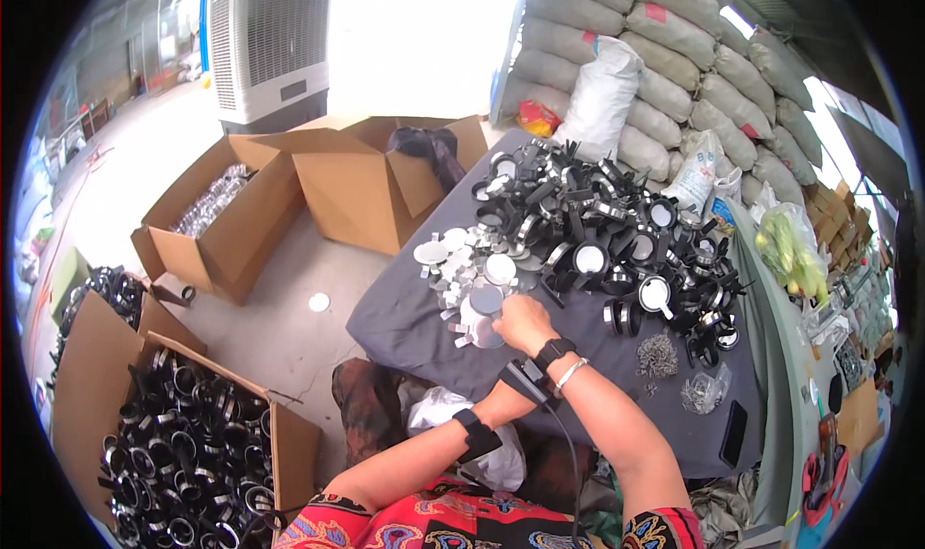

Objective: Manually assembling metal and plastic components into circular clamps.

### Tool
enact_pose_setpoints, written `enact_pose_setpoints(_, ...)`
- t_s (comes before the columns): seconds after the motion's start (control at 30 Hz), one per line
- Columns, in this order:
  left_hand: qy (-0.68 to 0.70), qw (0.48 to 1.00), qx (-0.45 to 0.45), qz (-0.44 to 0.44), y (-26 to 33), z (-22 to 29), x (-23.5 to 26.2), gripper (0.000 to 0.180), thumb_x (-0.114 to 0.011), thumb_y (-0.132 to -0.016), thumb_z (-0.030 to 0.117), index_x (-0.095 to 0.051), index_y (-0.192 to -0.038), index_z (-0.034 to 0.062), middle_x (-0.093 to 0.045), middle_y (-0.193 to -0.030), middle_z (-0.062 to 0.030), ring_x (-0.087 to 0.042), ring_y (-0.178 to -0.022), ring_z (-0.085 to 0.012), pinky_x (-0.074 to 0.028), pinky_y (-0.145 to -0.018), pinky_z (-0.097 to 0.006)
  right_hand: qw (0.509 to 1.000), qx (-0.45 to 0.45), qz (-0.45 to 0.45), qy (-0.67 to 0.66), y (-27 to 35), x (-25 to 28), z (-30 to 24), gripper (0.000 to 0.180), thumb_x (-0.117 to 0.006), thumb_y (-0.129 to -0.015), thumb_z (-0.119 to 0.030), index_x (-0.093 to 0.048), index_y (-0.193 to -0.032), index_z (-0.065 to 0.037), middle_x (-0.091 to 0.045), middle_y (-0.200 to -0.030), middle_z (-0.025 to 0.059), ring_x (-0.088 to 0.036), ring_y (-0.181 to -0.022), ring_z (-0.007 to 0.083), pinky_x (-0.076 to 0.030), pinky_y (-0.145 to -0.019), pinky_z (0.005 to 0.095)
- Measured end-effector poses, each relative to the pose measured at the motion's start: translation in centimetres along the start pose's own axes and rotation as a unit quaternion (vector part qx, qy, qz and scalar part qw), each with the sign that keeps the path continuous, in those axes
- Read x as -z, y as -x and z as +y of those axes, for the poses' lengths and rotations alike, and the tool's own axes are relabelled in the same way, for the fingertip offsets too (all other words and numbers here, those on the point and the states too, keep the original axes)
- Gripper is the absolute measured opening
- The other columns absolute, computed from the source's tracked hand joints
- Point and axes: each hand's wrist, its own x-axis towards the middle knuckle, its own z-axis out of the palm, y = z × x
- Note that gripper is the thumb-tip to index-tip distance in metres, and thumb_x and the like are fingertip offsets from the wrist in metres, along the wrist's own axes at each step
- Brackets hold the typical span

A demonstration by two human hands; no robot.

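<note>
A round disc (487, 300) is being picked from the pile of discs (462, 265) on the grey table (405, 327) — the pick-up step, by the look of it. The right hand (525, 322) is closed over it; the left hand (509, 387) lies hidden beneath, its state impossible to tell. Fitting it would call for a black ring (590, 258) from the heap nearby.

Right hand (525, 322): rests on the grey table (405, 322), fingers curled over round silver discs (482, 269).
Left hand: hidden under the right forearm; only its wrist strap (479, 433) shows.
Table top: black ring parts (617, 231) heaped beyond the discs.
Floor, left: open cardboard box (183, 443) full of black rings.
</note>
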Motion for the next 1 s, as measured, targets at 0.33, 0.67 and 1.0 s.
enact_pose_setpoints(0.33, 0.161, 0.981, 0.104, -0.005, -1.4, 0.3, 0.1, 0.051, -0.065, -0.082, 0.004, -0.047, -0.129, 0.0015, -0.065, -0.087, -0.0105, -0.059, -0.079, -0.0124, -0.049, -0.071, -0.029, 0.92, 0.062, 0.271, -0.278, 4.4, 2.8, 6.5, 0.005, -0.062, -0.078, -0.002, -0.058, -0.08, -0.002, -0.062, -0.07, 0.0136, -0.063, -0.066, 0.0319, -0.049, -0.059, 0.0387)
enact_pose_setpoints(0.67, 0.135, 0.983, 0.121, 0.014, -1.7, 0.8, -0.2, 0.087, -0.072, -0.076, 0.011, -0.021, -0.146, 0.0042, -0.059, -0.075, -0.0063, -0.056, -0.067, -0.0148, -0.048, -0.066, -0.028, 0.911, 0.109, 0.379, -0.12, 10.6, 0.4, 9.1, 0.012, -0.066, -0.077, 0.0, -0.055, -0.082, -0.001, -0.063, -0.084, 0.0117, -0.062, -0.076, 0.0317, -0.051, -0.066, 0.0382)
enact_pose_setpoints(1.0, 0.118, 0.987, 0.109, -0.009, -1.6, 0.9, -0.1, 0.078, -0.07, -0.078, 0.011, -0.029, -0.143, 0.0027, -0.058, -0.072, -0.0067, -0.054, -0.065, -0.0143, -0.047, -0.064, -0.029, 0.917, 0.183, 0.333, -0.12, 10.6, -1.5, 9.0, 0.011, -0.063, -0.078, 0.001, -0.055, -0.086, -0.001, -0.065, -0.086, 0.012, -0.066, -0.076, 0.0296, -0.054, -0.064, 0.037)
